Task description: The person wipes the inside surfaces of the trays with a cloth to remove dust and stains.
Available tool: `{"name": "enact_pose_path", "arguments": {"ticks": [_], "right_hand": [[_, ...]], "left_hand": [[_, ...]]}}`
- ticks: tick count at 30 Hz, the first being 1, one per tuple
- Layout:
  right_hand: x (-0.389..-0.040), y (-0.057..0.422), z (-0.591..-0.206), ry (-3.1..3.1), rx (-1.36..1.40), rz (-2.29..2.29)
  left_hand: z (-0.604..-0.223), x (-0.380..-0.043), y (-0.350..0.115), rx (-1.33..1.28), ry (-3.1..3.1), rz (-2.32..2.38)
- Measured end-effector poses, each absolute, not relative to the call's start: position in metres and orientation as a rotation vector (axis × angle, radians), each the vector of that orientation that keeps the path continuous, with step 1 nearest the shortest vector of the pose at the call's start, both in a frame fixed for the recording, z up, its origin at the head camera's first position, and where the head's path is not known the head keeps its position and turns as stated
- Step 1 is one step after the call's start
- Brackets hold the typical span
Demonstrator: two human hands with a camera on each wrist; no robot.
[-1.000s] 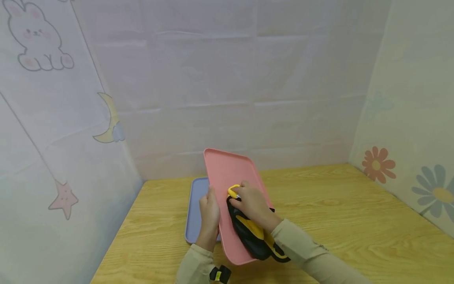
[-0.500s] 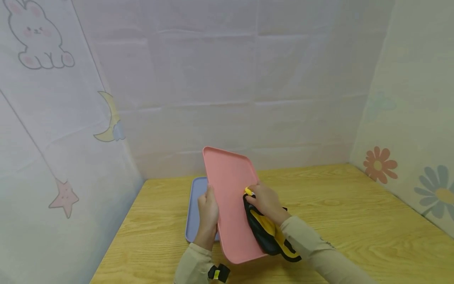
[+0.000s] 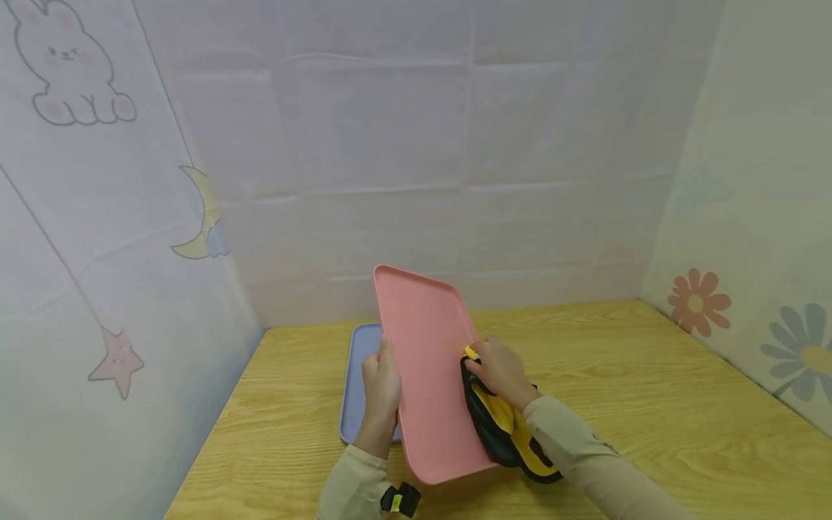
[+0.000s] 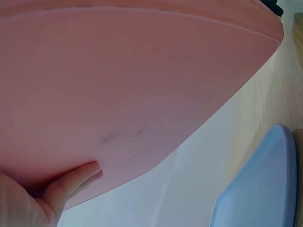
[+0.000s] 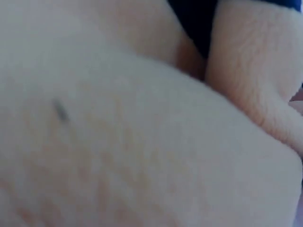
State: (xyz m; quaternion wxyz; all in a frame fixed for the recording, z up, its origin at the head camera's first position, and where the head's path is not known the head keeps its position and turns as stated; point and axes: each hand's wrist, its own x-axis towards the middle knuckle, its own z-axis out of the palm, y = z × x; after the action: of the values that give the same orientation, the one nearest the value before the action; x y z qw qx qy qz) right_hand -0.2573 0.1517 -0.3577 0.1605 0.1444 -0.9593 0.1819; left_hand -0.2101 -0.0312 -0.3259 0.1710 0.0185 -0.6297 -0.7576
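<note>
A pink tray is tilted up steeply over the table, its inner face toward me in the head view. My left hand grips its left edge. In the left wrist view the thumb lies against its smudged underside. My right hand holds the top of a floppy black-and-yellow item with black edging, which hangs down across the tray's right edge. A small yellow piece shows by the right fingertips. What kind of item this is, I cannot tell. Close-up skin fills most of the right wrist view.
Behind the pink tray, a blue-purple tray lies on the wooden table, partly hidden. Cloth backdrops with printed figures stand at the back and on both sides. A black band sits at the left sleeve.
My right hand has slid rightward with the black-and-yellow item, from the middle of the pink tray to its right edge. My left hand and the tray stay almost still.
</note>
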Motion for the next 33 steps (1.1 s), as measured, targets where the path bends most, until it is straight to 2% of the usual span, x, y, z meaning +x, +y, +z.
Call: {"name": "enact_pose_path", "arguments": {"ticks": [10,33], "right_hand": [[-0.252,0.141,-0.354,-2.653,0.450,0.766],[-0.202,0.084,-0.325,-2.441,0.700,0.738]], "left_hand": [[-0.326,-0.211,-0.032,0.021,-1.797,-2.132],[-0.330,-0.210,-0.033,0.037,-1.834,-2.127]]}}
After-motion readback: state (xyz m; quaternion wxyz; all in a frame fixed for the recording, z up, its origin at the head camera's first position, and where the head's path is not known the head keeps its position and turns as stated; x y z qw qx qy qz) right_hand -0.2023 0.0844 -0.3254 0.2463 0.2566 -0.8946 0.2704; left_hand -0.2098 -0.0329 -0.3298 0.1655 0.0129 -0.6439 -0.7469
